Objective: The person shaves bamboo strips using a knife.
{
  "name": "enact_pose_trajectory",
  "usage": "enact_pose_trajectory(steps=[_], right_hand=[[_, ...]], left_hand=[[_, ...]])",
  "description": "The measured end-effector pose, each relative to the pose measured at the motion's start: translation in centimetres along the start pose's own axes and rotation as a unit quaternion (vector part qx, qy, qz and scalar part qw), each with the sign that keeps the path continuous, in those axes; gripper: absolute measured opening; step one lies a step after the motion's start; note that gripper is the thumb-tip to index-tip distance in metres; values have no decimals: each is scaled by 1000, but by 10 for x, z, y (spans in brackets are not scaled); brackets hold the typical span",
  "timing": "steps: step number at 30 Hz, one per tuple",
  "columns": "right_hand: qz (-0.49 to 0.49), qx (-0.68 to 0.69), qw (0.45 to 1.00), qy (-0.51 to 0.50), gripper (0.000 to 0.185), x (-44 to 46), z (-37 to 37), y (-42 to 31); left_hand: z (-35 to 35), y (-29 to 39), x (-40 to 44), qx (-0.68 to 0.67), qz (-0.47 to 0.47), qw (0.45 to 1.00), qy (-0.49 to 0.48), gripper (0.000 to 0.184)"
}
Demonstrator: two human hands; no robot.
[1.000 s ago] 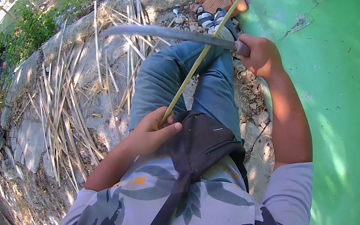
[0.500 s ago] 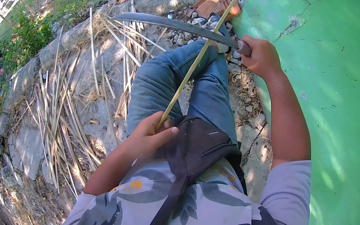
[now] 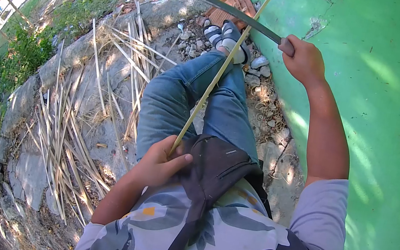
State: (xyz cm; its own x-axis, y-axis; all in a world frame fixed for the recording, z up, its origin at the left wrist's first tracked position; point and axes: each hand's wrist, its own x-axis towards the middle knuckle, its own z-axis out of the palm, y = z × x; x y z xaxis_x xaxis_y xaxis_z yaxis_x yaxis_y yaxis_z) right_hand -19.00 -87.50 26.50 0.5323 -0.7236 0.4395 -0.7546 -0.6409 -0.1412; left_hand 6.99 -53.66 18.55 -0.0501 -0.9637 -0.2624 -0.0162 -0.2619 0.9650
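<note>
My left hand is closed round the lower end of a long thin bamboo strip, close to my waist. The pale yellow strip slants up and away over my legs, past the top of the view. In my right hand is the handle of a machete, held out ahead of my knees. Its long, slightly curved dark blade points left and crosses the strip near my feet. I cannot tell whether blade and strip touch. A black bag rests on my lap, and my jeans-clad legs are stretched out and crossed.
Many loose bamboo strips lie piled on the rough stone ground to the left. More strips lie beside my legs. A green wall stands at the right. Terracotta tiles and gravel are by my sandals.
My right hand has moved forward and slightly right with the machete, so the blade now crosses farther up the strip. My left hand has dropped slightly, still holding the strip.
</note>
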Motion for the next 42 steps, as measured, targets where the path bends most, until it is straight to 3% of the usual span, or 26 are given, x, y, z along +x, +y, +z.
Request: enact_pose_trajectory(steps=[2, 5, 9, 12, 15, 17, 21, 24, 27, 31, 35, 36, 37, 38, 42], right_hand=[[36, 3, 999, 4, 15, -2, -10, 0], [-45, 67, 997, -1, 17, -18, -9, -11], [-216, 41, 975, -1, 18, -32, -10, -38], [-157, 1, 987, -30, 18, -24, -15, -32], [49, 40, 997, -41, 20, -19, -15, -14], [65, 129, 989, 23, 23, -28, -5, 3], [168, 260, 951, 20, 24, -63, 12, -9], [220, 468, 855, -47, 19, -90, 20, -41], [160, 555, 815, -44, 18, -107, 32, -64], [141, 572, 807, -31, 18, -113, 29, -75], [155, 527, 833, -66, 17, -126, 30, -56], [143, 551, 822, -24, 19, -134, 40, -51], [199, 543, 814, -62, 20, -139, 32, -48], [228, 546, 804, -54, 20, -147, 36, -43], [263, 558, 784, -63, 21, -178, 52, -28]], left_hand=[[-2, 2, -1, -14, -4, 1000, 0, 25], [-3, 3, 1, -25, 4, 1000, -12, 26], [-3, 8, 1, 3, 9, 1000, -23, 26], [-4, 8, -3, 12, 1, 1000, -17, 26], [-10, 8, -8, -29, -16, 999, -8, 25], [-13, 3, -10, -60, -10, 998, -5, 25], [-27, -8, -11, -100, -27, 994, -43, 24], [-37, -19, -8, -114, -45, 989, -77, 23], [-43, -23, -6, -148, -74, 981, -102, 24], [-50, -32, -16, -181, -109, 974, -86, 24], [-54, -42, -36, -54, -84, 994, 32, 24], [-60, -54, -43, -4, -61, 995, 76, 27], [-67, -71, -48, 46, -42, 990, 124, 30], [-74, -80, -59, 97, -28, 980, 172, 33], [-86, -63, -110, 261, -121, 891, 351, 39]])
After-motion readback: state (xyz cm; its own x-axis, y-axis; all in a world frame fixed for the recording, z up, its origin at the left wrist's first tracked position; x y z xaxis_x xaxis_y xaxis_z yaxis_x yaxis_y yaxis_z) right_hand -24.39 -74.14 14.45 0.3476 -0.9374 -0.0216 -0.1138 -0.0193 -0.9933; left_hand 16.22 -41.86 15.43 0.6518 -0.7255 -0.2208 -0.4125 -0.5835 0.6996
